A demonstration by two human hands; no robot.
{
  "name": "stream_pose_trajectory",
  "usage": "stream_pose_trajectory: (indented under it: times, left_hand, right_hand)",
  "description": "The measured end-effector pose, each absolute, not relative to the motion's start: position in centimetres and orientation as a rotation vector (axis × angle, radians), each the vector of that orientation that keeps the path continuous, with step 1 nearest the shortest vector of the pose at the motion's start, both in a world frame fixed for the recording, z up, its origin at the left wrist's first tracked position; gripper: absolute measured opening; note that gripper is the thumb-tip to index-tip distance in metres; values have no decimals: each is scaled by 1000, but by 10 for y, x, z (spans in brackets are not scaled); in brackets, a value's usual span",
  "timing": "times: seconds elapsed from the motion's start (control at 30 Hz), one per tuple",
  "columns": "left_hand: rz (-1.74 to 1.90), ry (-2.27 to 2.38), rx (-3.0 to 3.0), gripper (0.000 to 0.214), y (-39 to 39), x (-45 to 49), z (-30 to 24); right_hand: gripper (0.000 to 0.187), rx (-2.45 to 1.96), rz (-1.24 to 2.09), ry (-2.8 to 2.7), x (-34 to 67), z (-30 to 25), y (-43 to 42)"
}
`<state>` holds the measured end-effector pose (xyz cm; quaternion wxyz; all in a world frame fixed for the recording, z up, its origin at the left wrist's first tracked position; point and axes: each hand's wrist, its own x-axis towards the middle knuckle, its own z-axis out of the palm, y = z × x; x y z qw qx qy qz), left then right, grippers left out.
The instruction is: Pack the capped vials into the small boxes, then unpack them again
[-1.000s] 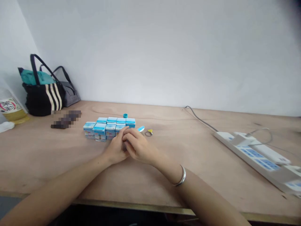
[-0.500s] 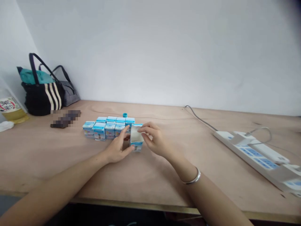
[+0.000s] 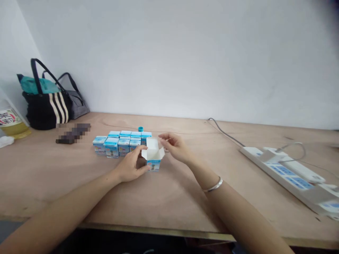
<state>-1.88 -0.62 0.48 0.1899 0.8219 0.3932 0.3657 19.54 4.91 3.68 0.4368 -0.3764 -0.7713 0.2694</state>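
A small white-and-blue carton stands on the plywood table in front of a tight block of similar cartons. Its top flaps are spread open, showing the white inside. My left hand wraps its left side, with the thumb across the front and the fingers at the flap. My right hand hovers just right of the flaps, fingers loosely apart, holding nothing. A teal cap stands behind the block. A small ring lies partly hidden by my right hand.
A black striped tote bag, a grey striped bag and a bottle stand at the far left. A pixelated dark object lies beside the cartons. A white power strip with its cable lies at the right.
My clasped hands have parted. One carton now stands out in front of the block, its flaps spread wider than half a second ago, and my right hand has lifted away from it.
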Motion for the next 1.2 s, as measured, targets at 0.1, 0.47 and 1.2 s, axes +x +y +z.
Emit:
stream_pose_trajectory:
  times: [0.1, 0.47, 1.2]
  left_hand:
    - [1028, 1123, 2320, 53, -7, -19, 6]
    - [1135, 1121, 2818, 46, -1, -23, -3]
    - [1081, 1081, 2981, 39, -4, -23, 6]
  right_hand:
    - [24, -1063, 534, -1877, 187, 44, 80]
    - [22, -1189, 355, -2281, 134, 54, 147]
    - [22, -1284, 211, -2264, 138, 66, 151]
